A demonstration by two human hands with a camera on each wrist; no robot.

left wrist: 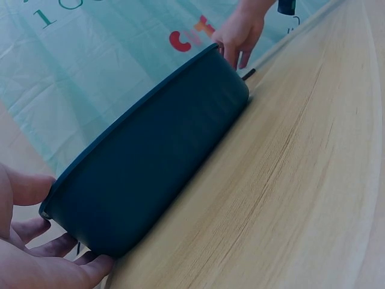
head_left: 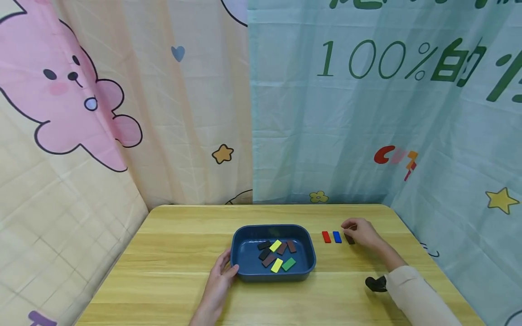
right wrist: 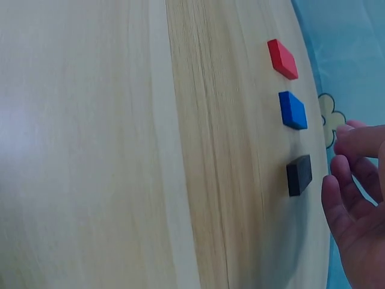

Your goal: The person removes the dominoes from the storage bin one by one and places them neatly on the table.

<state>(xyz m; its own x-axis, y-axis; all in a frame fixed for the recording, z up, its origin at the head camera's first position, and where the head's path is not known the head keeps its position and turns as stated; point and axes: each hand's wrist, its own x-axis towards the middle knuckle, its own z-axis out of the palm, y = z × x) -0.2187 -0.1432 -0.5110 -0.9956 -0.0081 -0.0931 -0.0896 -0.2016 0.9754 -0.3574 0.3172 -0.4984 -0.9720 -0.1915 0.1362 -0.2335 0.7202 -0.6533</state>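
Note:
A dark blue rectangular basin [head_left: 274, 277] holds several small flat blocks: black, brown, yellow and a green block [head_left: 288, 264]. My left hand [head_left: 218, 283] grips its left end, thumb at the rim and fingers against the wall, as the left wrist view [left wrist: 45, 253] also shows. To the right of the basin, a red block [right wrist: 283, 59], a blue block [right wrist: 293, 111] and a black block [right wrist: 299, 175] lie in a row on the table. My right hand [head_left: 360, 232] is over the black block, its fingers loosely bent, apart from the block and holding nothing.
The wooden table [head_left: 171, 253] has printed curtains [head_left: 195, 113] hanging behind it and along both sides. A black strap-like piece [head_left: 376, 284] shows beside the right sleeve [head_left: 420, 294].

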